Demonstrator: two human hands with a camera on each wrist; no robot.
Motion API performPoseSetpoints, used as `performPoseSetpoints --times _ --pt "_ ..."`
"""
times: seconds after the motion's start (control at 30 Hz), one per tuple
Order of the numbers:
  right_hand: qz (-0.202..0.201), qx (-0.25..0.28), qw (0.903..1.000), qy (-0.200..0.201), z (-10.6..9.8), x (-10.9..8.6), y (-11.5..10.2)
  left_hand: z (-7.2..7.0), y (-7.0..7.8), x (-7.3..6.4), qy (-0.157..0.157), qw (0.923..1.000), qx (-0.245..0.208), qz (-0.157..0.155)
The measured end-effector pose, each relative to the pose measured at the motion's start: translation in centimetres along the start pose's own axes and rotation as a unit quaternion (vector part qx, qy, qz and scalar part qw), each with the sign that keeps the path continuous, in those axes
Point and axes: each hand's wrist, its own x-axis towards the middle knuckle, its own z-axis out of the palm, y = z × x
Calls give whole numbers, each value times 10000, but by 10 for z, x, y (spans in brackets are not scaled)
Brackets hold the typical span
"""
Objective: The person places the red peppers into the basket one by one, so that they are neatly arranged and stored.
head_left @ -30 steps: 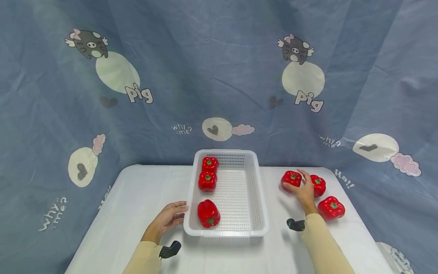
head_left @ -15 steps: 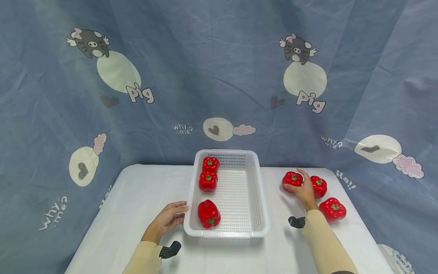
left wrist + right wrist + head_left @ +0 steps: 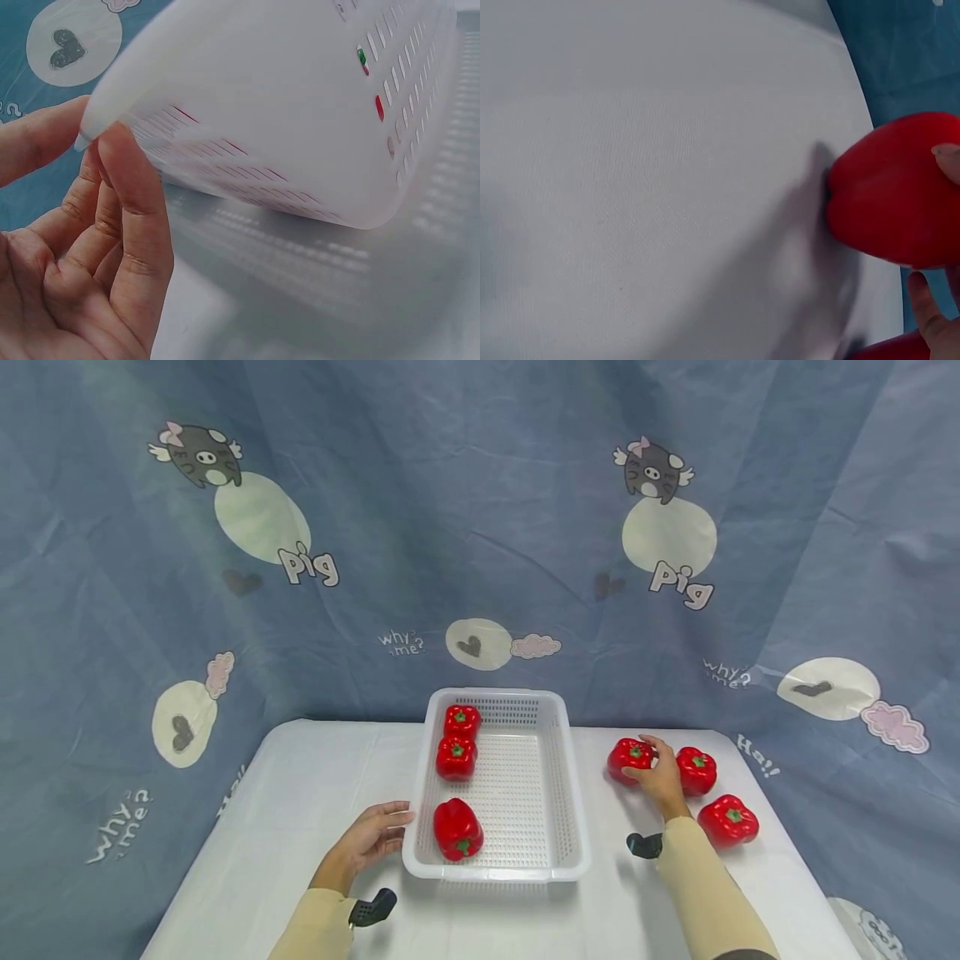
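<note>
My right hand grips a red bell pepper at the back right of the table. In the right wrist view that bell pepper shows large, fingers at its lower side and another digit on its face. My left hand is at the left side of a white perforated plastic basket. Its thumb and fingers pinch the basket's rim in the left wrist view. Inside the basket, along its left side, are a front bell pepper, a middle one and a back one.
Two more red bell peppers lie on the white table: one bell pepper just right of my right hand, another bell pepper beside the right forearm. A blue printed cloth hangs behind the table and down its sides.
My right hand and the bell pepper it holds have shifted slightly left, away from the neighbouring pepper. My left hand and the basket stay in place.
</note>
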Motion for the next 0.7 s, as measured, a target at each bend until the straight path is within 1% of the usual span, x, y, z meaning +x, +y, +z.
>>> performPoseSetpoints --times 0.1,0.2,0.33,0.57,0.7 --pt "82 -82 9999 -112 1 0 -1 0 0 -1 -34 10000 -39 -12" --pt "246 -144 9994 -207 3 -1 -2 0 0 0 -84 9999 -95 -21" --pt "391 -162 9988 -226 5 -2 -3 0 0 0 -116 9999 -76 8" --pt "348 -210 9989 -229 6 -6 -5 -1 1 -1 -98 9999 -1 68" --pt "378 -193 9987 -264 6 -8 -5 0 0 -1 -11 10000 -10 37"
